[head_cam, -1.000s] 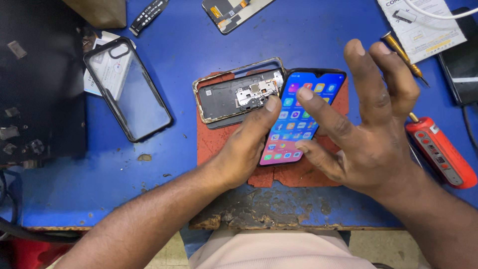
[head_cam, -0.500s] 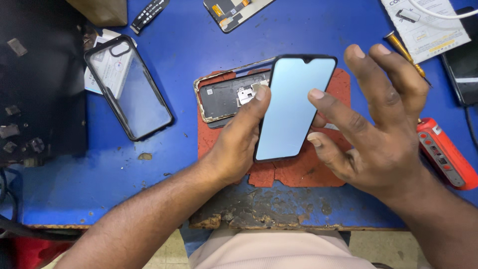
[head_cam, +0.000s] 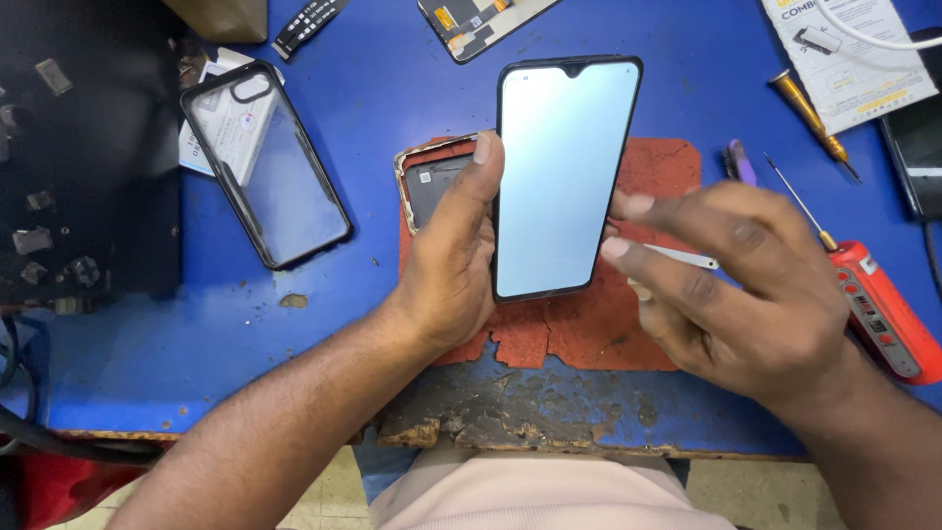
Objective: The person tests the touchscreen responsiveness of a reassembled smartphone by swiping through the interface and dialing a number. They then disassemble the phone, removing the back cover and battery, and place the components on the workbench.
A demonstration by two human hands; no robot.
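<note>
Head view shows a blue surface with worn, chipped paint at its near edge. On its left part lies a black mat with small metal parts on it. In the middle lies a red pad, cracked at its near side.

The left hand holds a smartphone above the red pad, with the screen facing up; the screen is pale and shows no icons. The thumb presses on the left edge of the phone and the other fingers are under it, so the hand is clamped on the phone. Under this hand, on the far left corner of the pad, lies an open phone frame, partly hidden.

The right hand is just at the right edge of the smartphone. Its fingers are closed around a thin white tool, and two fingertips touch or almost touch the phone edge; I cannot tell which.

To the left lies a clear phone case with black rim. To the right lies a red screwdriver with a thin shaft, and farther away a small yellow screwdriver beside a printed paper. At the far edge lies a phone display part.
</note>
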